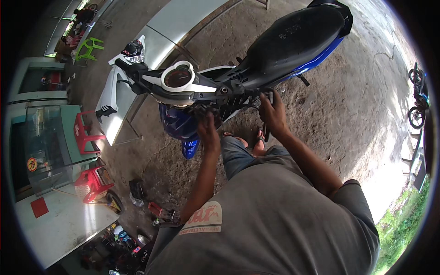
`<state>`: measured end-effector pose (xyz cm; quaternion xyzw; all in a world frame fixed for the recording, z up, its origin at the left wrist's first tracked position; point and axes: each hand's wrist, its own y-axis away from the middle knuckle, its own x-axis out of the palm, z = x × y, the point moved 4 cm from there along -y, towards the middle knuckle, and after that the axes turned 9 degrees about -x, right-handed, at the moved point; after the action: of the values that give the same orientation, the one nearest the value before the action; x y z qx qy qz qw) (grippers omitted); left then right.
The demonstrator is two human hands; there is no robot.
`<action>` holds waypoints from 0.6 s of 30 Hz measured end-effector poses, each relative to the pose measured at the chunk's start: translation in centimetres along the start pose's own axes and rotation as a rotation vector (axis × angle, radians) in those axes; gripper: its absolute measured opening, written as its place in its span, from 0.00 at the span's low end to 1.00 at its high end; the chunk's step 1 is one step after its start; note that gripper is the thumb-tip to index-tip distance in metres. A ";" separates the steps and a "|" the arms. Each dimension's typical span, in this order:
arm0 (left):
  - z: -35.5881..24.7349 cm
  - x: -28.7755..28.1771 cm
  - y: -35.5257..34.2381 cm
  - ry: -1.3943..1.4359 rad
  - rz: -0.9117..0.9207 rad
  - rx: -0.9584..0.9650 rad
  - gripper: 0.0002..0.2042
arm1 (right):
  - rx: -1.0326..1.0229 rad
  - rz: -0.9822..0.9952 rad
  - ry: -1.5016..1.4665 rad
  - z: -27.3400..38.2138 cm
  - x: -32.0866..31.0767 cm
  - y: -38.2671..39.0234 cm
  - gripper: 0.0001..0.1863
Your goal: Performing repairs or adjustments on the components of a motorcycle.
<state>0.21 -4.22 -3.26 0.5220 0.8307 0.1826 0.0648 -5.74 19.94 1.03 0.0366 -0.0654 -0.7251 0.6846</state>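
A blue and black motorcycle (270,50) with a white-rimmed instrument cluster (178,78) stands in front of me, its handlebar crossing from left to right. Below the cluster, at the blue front panel (178,120), my left hand (209,130) reaches in among dark parts. Its fingers are bent, and what they grip, if anything, is hidden. My right hand (275,114) is closed beside the right end of the handlebar. A thin dark rod (266,132) shows along its fingers; whether it is a tool or part of the motorcycle, I cannot tell.
White body panels (110,114) lie on a long pale bench (172,20) to the left. Red plastic chairs (87,133) and a glass display case (46,146) stand farther left. Loose parts (121,243) cover the floor at lower left. Another motorcycle (417,98) is parked far right.
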 end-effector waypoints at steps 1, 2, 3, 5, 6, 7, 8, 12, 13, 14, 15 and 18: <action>1.3 0.0 1.2 -0.083 0.110 -0.073 0.20 | 0.001 0.003 0.001 -0.3 -0.2 0.9 0.20; 2.3 0.7 2.4 -0.064 0.239 -0.186 0.21 | 0.128 0.040 -0.293 -1.1 -0.1 2.0 0.18; 3.4 1.5 3.5 -0.045 0.367 -0.300 0.21 | 0.256 0.077 -0.588 -1.8 0.2 2.8 0.17; 4.2 3.8 5.8 0.206 0.458 -0.519 0.19 | 0.348 0.132 -0.578 -2.6 0.6 3.9 0.17; 4.5 5.0 6.7 0.462 0.542 -0.735 0.18 | 0.326 0.288 -0.373 -2.6 1.4 4.7 0.17; 4.7 5.2 6.9 0.462 0.541 -0.735 0.18 | 0.301 0.444 -0.164 -2.7 2.3 5.4 0.17; 3.9 5.4 6.6 0.325 0.599 -0.454 0.18 | 0.303 0.443 -0.165 -3.1 3.0 5.8 0.17; 1.9 4.7 6.0 -0.356 0.540 0.396 0.16 | -0.409 0.654 0.275 -0.2 6.4 6.8 0.15; 2.0 4.9 5.8 -0.355 0.540 0.397 0.16 | -0.504 0.644 0.313 0.5 6.5 7.0 0.15; 2.0 5.0 5.7 -0.374 0.521 0.457 0.16 | -0.504 0.643 0.314 0.2 6.6 6.9 0.15; 1.9 5.1 5.6 -0.394 0.500 0.516 0.15 | -0.606 0.604 0.321 0.1 6.5 6.9 0.15; 1.6 5.0 5.6 -0.458 0.429 0.694 0.15 | -0.427 0.558 0.213 0.3 5.8 7.0 0.16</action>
<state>3.19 2.78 -2.27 0.6998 0.6801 -0.2166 0.0287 0.76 13.84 2.56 -0.0511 0.1516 -0.5001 0.8511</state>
